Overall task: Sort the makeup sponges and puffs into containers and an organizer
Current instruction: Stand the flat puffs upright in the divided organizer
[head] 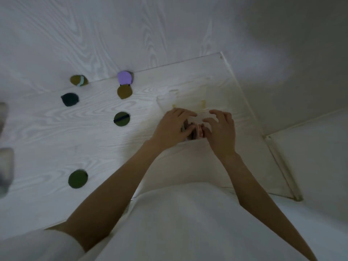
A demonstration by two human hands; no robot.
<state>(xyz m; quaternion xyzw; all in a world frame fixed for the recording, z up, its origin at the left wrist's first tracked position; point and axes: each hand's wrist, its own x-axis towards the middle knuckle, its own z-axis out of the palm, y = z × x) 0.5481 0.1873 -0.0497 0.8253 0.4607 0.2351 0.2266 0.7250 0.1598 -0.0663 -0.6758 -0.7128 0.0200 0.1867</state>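
Left hand (174, 126), right hand (219, 129) curled over clear organizer (190, 102); grasp unclear. 6 puffs (122, 119) on table (56, 140).

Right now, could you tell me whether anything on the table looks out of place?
Yes: six puffs lie loose across the table, unsorted. The purple sponge leans against the wall, touching the tan puff below it. Both hands work at the organizer.

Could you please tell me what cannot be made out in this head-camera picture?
- What the left hand and right hand handle: head view, curled fingers hide it.
- The clear organizer: its compartments are too faint to count.
- Grey containers: cut off by the left edge, blurred.
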